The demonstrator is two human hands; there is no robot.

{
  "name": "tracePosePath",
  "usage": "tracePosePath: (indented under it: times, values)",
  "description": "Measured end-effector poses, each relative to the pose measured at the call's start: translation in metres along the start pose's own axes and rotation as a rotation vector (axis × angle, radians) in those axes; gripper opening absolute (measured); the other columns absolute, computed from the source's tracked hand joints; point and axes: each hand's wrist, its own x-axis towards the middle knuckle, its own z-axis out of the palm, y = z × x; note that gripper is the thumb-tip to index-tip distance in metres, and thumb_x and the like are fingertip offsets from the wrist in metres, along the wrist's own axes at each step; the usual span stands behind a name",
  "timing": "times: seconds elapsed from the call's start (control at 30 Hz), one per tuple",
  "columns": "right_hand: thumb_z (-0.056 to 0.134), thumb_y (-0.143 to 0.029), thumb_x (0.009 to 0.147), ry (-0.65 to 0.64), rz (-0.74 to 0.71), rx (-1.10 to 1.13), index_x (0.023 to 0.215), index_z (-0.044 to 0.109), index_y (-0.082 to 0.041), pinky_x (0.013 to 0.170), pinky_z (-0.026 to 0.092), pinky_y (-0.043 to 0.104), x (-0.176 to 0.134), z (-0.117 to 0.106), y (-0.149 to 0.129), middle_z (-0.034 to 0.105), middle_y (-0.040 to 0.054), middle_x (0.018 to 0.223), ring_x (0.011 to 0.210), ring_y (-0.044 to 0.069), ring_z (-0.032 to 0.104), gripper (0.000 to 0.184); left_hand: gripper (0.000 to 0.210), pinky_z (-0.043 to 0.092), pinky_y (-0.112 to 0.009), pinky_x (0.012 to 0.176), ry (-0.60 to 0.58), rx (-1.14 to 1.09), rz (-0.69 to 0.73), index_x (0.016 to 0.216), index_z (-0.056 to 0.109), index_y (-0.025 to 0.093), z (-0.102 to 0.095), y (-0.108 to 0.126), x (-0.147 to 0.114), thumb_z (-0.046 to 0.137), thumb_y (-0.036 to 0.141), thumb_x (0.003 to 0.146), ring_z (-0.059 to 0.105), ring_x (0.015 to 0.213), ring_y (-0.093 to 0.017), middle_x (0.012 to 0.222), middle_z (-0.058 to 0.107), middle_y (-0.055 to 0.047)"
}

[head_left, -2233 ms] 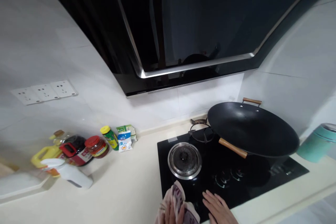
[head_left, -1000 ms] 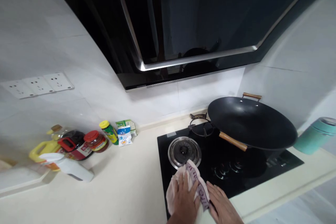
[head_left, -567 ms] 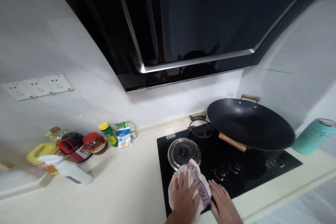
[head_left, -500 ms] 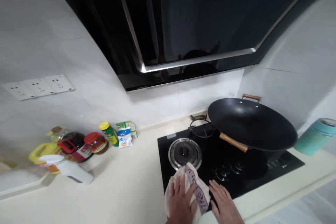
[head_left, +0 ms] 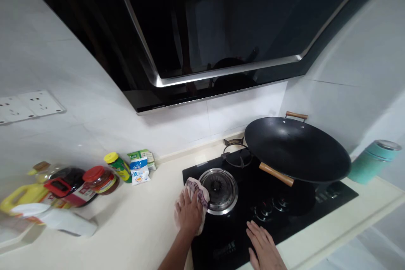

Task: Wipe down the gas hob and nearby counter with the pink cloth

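Observation:
My left hand (head_left: 190,215) presses a pale pink cloth (head_left: 202,192) with purple print, its fingers bent over the fabric. The cloth lies across the left edge of the black glass gas stove (head_left: 234,230), touching the rim of the left burner (head_left: 218,190). My right hand (head_left: 262,244) rests at the stove's front edge, fingers stretched out and holding nothing. Just beyond it are the two control knobs (head_left: 264,210). A large black wok (head_left: 297,147) with wooden handles sits over the right side of the stove.
A loose pan support (head_left: 237,158) stands behind the burner. On the left counter are a white spray bottle (head_left: 60,219), a red-lidded jar (head_left: 101,180), a yellow-capped shaker (head_left: 118,166) and seasoning packets (head_left: 140,171). A turquoise flask (head_left: 373,162) stands right; a black range hood (head_left: 196,50) hangs above.
My left hand and the cloth have moved left and away from me, from in front of the burner to its left side. My right hand stays by the front edge. The view has shifted slightly.

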Motion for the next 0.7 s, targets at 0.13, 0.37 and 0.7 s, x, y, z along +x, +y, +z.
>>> tracePosePath:
  times: [0.13, 0.37, 0.7]
  values:
    - [0.054, -0.021, 0.093, 0.036, -0.011, -0.038, 0.139, 0.062, -0.019, 0.113, 0.042, 0.038, 0.001, -0.001, 0.0, 0.061, 0.0083, 0.15, 0.137, 0.025, 0.058, 0.046, 0.054, 0.027, -0.065, 0.122, 0.009, 0.0, -0.007, 0.153, 0.049, 0.028, -0.001, 0.004, 0.024, 0.039, 0.033, 0.101, 0.032, 0.155, -0.038, 0.17, 0.034, -0.014]
    - [0.053, -0.023, 0.096, 0.055, -0.007, -0.01, 0.14, 0.061, -0.019, 0.113, 0.042, 0.039, 0.0, -0.001, -0.001, 0.061, 0.0089, 0.149, 0.137, 0.025, 0.057, 0.045, 0.053, 0.026, -0.062, 0.125, 0.034, 0.014, 0.016, 0.151, 0.052, 0.027, 0.0, 0.009, -0.016, 0.043, 0.034, 0.099, 0.034, 0.155, -0.038, 0.168, 0.037, -0.014]
    - [0.051, -0.022, 0.094, 0.046, 0.007, 0.024, 0.139, 0.063, -0.022, 0.112, 0.043, 0.041, -0.01, 0.014, 0.004, 0.061, 0.0081, 0.149, 0.138, 0.026, 0.056, 0.047, 0.075, 0.022, -0.064, 0.122, 0.425, 0.065, 0.469, 0.157, 0.037, 0.047, 0.067, 0.023, -0.154, 0.063, 0.055, 0.087, 0.044, 0.148, -0.038, 0.164, 0.047, -0.004]
